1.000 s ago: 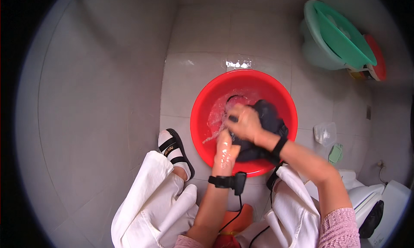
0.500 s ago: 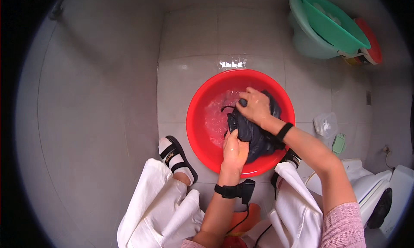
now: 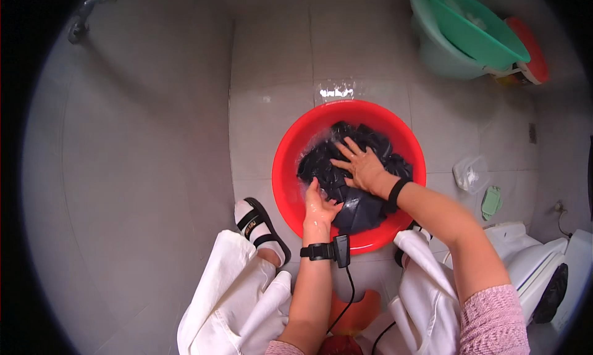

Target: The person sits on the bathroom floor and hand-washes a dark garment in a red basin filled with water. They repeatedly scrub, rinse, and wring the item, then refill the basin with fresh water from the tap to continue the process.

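Note:
A round red basin stands on the floor in front of me. Inside it, a dark wet garment is spread across most of the basin in water. My right hand lies on top of the cloth with its fingers spread. Palm up, my left hand rests at the near left side of the garment, fingers apart and touching or very near the cloth. Neither hand grips the fabric. Black straps circle both wrists, and the left one carries a small black device with a cable.
Green and pale tubs are stacked at the far right. A clear plastic container and a pale green soap dish lie right of the basin. A white toilet stands at near right. A metal tap juts from the left wall.
Both hands have let go of the bunched garment, which has dropped and spread out in the basin. The fingers have opened, and my left hand has moved slightly left.

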`<state>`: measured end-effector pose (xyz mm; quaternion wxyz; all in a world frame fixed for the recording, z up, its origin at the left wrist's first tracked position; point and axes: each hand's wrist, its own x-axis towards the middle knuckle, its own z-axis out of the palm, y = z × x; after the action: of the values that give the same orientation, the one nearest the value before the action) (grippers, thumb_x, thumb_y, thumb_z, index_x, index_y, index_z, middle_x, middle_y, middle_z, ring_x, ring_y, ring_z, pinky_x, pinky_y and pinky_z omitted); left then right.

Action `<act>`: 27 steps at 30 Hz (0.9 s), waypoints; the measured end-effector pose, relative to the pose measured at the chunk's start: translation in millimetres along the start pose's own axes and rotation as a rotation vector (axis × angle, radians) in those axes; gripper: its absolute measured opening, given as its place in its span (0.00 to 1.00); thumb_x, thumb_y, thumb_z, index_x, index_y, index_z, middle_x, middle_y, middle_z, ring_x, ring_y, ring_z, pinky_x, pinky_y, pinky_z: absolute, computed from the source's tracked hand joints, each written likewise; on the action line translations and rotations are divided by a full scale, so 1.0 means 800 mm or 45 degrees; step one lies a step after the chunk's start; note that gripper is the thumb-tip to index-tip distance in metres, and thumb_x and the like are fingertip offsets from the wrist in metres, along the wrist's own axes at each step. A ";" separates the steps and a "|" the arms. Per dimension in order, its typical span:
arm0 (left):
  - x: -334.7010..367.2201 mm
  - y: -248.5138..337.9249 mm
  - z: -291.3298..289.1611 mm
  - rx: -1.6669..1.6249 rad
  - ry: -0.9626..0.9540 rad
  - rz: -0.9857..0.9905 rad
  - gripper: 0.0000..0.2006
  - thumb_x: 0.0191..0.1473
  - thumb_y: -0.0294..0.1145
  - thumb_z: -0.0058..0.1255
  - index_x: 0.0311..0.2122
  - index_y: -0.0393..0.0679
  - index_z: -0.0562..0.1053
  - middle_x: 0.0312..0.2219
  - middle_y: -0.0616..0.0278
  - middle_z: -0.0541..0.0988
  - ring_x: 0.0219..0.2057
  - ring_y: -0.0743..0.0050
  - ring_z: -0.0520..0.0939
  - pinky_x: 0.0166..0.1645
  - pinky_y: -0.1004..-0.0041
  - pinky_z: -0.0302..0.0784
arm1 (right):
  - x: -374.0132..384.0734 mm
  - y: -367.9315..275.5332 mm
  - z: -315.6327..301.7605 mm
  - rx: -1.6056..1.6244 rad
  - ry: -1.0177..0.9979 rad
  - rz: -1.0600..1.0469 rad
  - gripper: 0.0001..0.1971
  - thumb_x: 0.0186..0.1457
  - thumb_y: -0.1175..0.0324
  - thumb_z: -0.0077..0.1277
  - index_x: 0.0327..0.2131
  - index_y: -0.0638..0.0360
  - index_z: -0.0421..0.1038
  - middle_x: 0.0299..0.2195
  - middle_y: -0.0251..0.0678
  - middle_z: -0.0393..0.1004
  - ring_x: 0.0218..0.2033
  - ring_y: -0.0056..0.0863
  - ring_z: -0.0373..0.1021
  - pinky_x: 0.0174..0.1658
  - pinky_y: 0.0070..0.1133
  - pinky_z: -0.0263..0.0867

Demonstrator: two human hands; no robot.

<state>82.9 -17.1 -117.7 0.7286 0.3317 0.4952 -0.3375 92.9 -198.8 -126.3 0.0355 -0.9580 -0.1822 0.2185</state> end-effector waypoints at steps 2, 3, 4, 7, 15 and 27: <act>-0.002 0.017 -0.002 0.062 0.223 0.062 0.22 0.59 0.50 0.49 0.55 0.51 0.68 0.56 0.56 0.67 0.60 0.47 0.63 0.58 0.41 0.67 | 0.008 -0.011 -0.026 -0.024 -0.115 0.034 0.31 0.55 0.46 0.54 0.63 0.35 0.65 0.69 0.38 0.51 0.70 0.41 0.46 0.59 0.46 0.61; -0.002 0.024 -0.008 0.142 0.370 0.163 0.24 0.59 0.52 0.48 0.55 0.52 0.68 0.56 0.56 0.67 0.60 0.49 0.64 0.57 0.41 0.67 | 0.014 -0.016 -0.043 -0.019 -0.186 0.031 0.29 0.55 0.47 0.55 0.61 0.37 0.69 0.66 0.38 0.57 0.67 0.40 0.53 0.57 0.46 0.62; 0.003 0.034 -0.029 0.191 0.281 0.203 0.28 0.58 0.55 0.49 0.59 0.52 0.65 0.61 0.56 0.62 0.62 0.47 0.62 0.57 0.41 0.66 | 0.020 -0.019 -0.062 0.011 -0.022 0.042 0.25 0.55 0.50 0.56 0.56 0.42 0.73 0.59 0.40 0.65 0.56 0.40 0.64 0.52 0.45 0.64; 0.001 0.041 -0.037 0.183 0.094 0.275 0.34 0.56 0.62 0.51 0.62 0.53 0.65 0.64 0.56 0.62 0.64 0.48 0.62 0.57 0.41 0.67 | 0.021 0.017 -0.063 0.219 0.621 0.409 0.35 0.52 0.43 0.58 0.62 0.41 0.65 0.51 0.45 0.67 0.48 0.46 0.69 0.49 0.42 0.66; -0.020 0.056 -0.001 -0.010 -0.480 0.320 0.34 0.62 0.58 0.45 0.65 0.44 0.62 0.57 0.58 0.72 0.58 0.60 0.73 0.63 0.60 0.67 | -0.001 -0.065 -0.098 1.026 0.146 -0.026 0.19 0.38 0.57 0.61 0.38 0.44 0.76 0.40 0.45 0.71 0.41 0.48 0.74 0.46 0.38 0.70; -0.019 -0.030 0.011 -0.062 -0.331 0.342 0.19 0.64 0.43 0.47 0.54 0.42 0.70 0.48 0.58 0.78 0.48 0.62 0.80 0.53 0.62 0.78 | -0.014 -0.058 -0.081 1.230 0.561 0.538 0.18 0.46 0.50 0.56 0.35 0.50 0.82 0.36 0.44 0.80 0.40 0.47 0.76 0.45 0.37 0.72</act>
<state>63.1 -35.3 -104.2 0.8328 0.3306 0.3562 -0.2650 96.1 -158.6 -56.6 0.4621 -0.8716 0.1457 0.0746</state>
